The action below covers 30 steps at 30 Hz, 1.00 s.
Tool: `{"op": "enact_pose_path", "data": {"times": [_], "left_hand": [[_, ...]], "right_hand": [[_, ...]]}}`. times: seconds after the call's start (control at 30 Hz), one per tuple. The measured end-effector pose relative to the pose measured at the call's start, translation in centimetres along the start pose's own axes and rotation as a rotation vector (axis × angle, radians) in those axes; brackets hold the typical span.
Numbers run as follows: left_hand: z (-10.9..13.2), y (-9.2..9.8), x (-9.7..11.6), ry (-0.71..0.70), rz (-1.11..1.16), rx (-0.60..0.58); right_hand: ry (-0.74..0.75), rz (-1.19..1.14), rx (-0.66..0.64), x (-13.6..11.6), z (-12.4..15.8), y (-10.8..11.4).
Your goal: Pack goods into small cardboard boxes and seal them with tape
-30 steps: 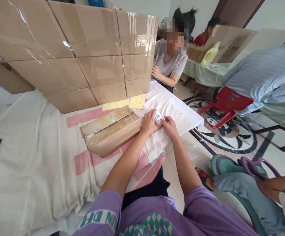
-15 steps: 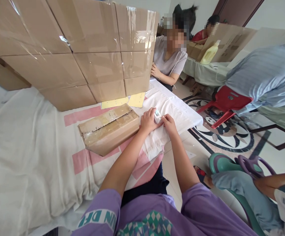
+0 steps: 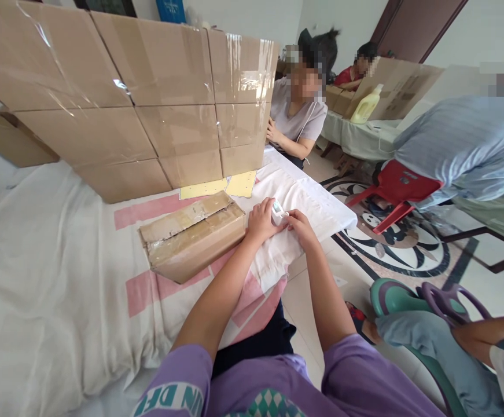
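A small white boxy item (image 3: pixel 278 213) with a greenish patch on it is held just above the cloth, near the table's right edge. My left hand (image 3: pixel 261 218) is closed around its left side. At its right side, the fingers of my right hand (image 3: pixel 299 225) are pinched together on the edge of the same item; their tips are too small to make out fully. Just left of my left hand lies a worn, taped cardboard box (image 3: pixel 195 234) on the cloth-covered table (image 3: pixel 73 260).
Behind the box rises a wall of taped cartons (image 3: pixel 173 124), with yellow sheets (image 3: pixel 217 186) at its foot. A person (image 3: pixel 297 110) sits across the table corner. To the right are a red chair (image 3: pixel 403 185), a seated person in blue (image 3: pixel 464 133) and a green ride-on toy (image 3: pixel 393 295).
The whole scene sits slightly lower in the picture, as my head has tilted up. Both hands stay on the white item, which looks turned a little.
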<state>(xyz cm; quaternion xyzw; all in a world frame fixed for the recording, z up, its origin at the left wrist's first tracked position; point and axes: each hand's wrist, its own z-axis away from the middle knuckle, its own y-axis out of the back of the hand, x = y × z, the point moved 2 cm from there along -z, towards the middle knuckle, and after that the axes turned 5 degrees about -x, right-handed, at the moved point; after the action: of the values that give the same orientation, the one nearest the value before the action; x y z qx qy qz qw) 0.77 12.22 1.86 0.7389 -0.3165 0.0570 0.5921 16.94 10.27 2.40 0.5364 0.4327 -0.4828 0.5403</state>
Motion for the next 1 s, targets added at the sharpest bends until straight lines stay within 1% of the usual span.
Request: {"op": "enact_pose_path", "data": {"times": [0.2, 0.43, 0.53, 0.73, 0.83, 1.0], "left_hand": [[0.0, -0.1, 0.0, 0.008, -0.005, -0.005], [0.2, 0.3, 0.2, 0.01, -0.002, -0.002], [0.2, 0.2, 0.1, 0.0, -0.014, -0.005], [0.1, -0.1, -0.2, -0.001, -0.013, -0.012], [0.0, -0.1, -0.2, 0.005, -0.016, -0.035], [0.0, 0.0, -0.1, 0.009, -0.011, -0.051]], "right_hand": [[-0.057, -0.034, 0.01, -0.1, -0.4, 0.1], [-0.104, -0.049, 0.067, 0.8, -0.9, 0.1], [-0.07, -0.056, 0.113, 1.1, -0.5, 0.2], [0.048, -0.063, 0.259, 1.7, 1.0, 0.1], [0.084, -0.033, 0.284, 1.9, 1.3, -0.2], [0.12, 0.017, 0.287, 1.8, 1.4, -0.4]]}}
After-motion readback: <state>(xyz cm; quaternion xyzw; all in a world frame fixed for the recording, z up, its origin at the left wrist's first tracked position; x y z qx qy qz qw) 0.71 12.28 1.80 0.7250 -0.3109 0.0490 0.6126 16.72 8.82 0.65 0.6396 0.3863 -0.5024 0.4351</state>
